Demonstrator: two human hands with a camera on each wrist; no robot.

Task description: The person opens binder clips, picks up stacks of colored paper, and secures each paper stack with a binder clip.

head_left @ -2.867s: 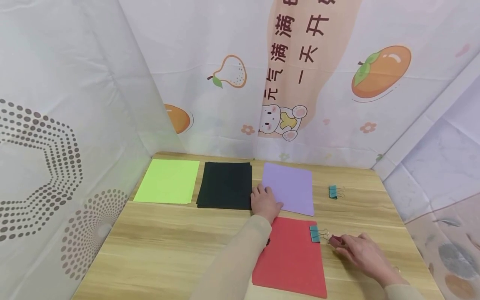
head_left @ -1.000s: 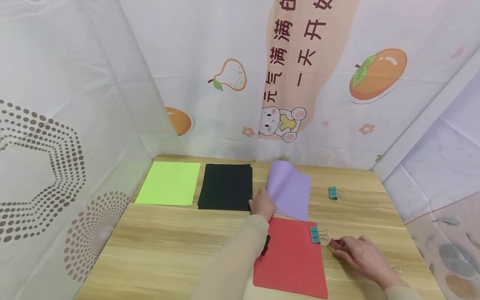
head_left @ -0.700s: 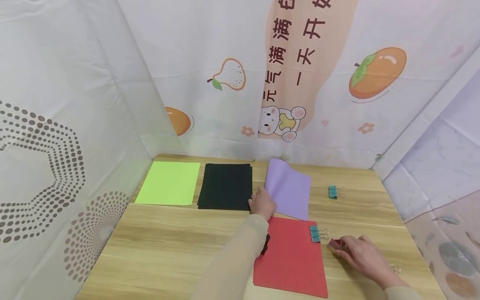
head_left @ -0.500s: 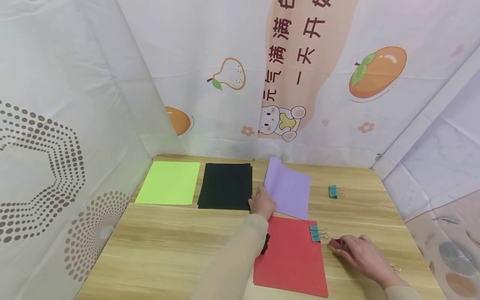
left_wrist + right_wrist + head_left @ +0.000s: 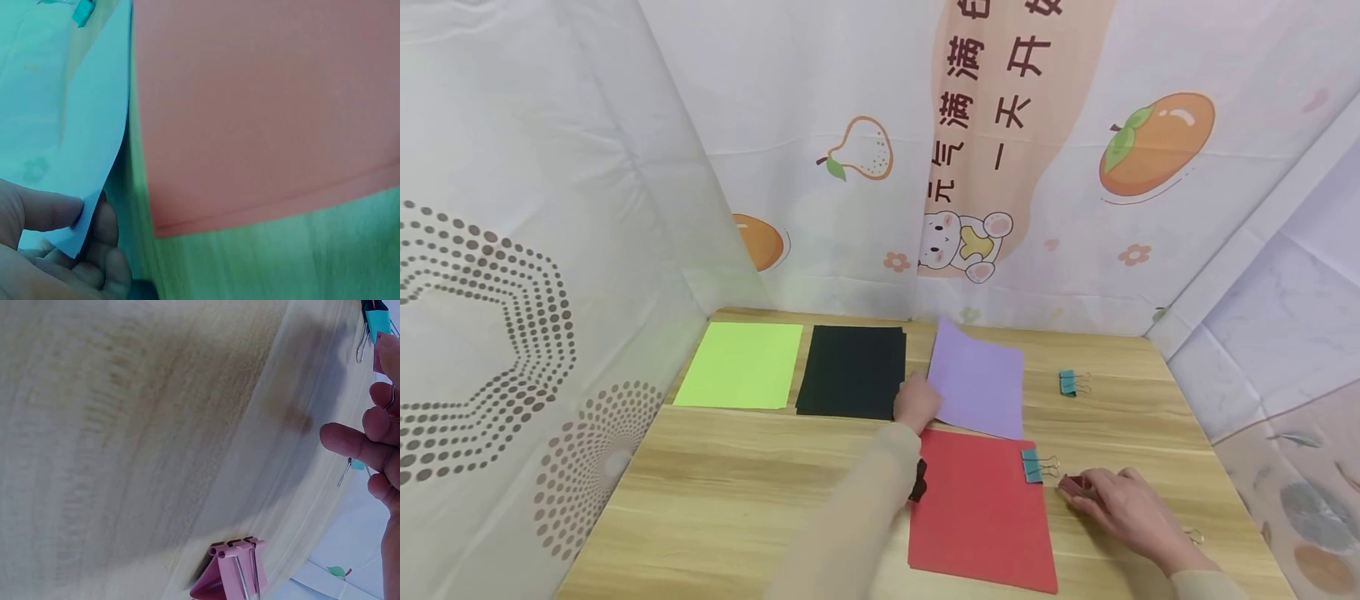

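My left hand (image 5: 917,403) is at the lower left corner of the purple paper (image 5: 981,387). In the left wrist view, thumb and fingers pinch that corner, and the sheet bends upward from them. Below it lies a stack of red paper (image 5: 981,517), with a teal binder clip (image 5: 1032,467) on its upper right edge. Right of this clip, my right hand (image 5: 1120,508) holds a dark red binder clip (image 5: 1073,485) between thumb and fingers. Only a sliver of the held clip shows in the right wrist view.
Yellow-green paper (image 5: 739,365) and black paper (image 5: 852,371) lie left of the purple sheets. A loose teal binder clip (image 5: 1067,383) sits at the right. In the right wrist view a pink binder clip (image 5: 234,575) rests on the wooden table (image 5: 730,483). Curtains stand behind.
My left hand went from resting over the purple paper's edge to pinching its corner, then shifted slightly left. The flat purple paper curled up at its left side. My right hand stayed put.
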